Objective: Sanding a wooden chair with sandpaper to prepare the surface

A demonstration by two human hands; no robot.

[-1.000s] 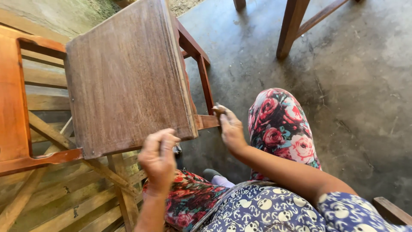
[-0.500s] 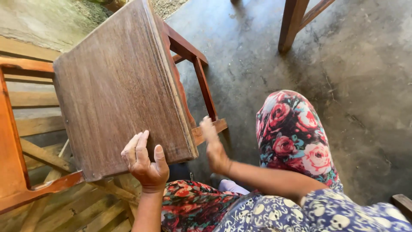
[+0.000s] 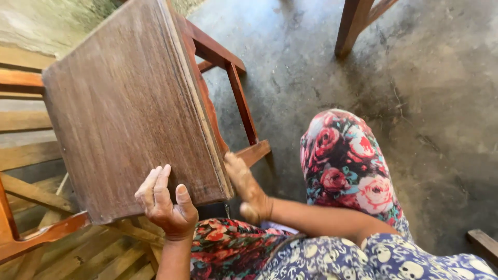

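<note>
Wooden panel (image 3: 129, 109), top corner cut off

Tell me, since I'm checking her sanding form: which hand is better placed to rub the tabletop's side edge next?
Probably the right hand: it lies against the side edge of the tabletop, while the left hand rests flat on the near corner.

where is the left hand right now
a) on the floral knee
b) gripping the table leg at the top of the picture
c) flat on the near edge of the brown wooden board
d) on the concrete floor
c, the left hand lies with fingers spread on the near edge of the wooden board, while the right hand is pressed against the board's side edge.
</note>
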